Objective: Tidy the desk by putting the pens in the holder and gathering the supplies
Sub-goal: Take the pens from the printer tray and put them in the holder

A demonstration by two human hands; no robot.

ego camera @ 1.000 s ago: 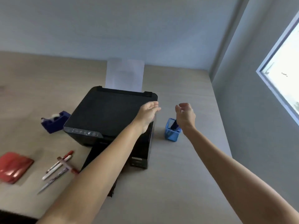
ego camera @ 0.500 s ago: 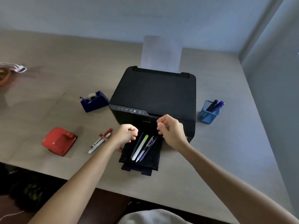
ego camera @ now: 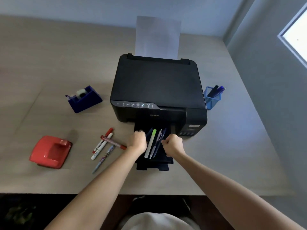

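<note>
Fingers (ego camera: 141, 132) curled on both hands, beige desk (ego camera: 49, 63), grey walls (ego camera: 265, 72), window (ego camera: 297, 35)

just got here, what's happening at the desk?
A person is tidying the desk. Both hands are on the printer's output tray, left hand and right hand curled on either side of a few pens lying there. Whether either grips a pen is unclear. The blue holder, right of the printer, already has a couple of pens. More markers, a tape dispenser and a red hole punch sit loose on the left.
</note>
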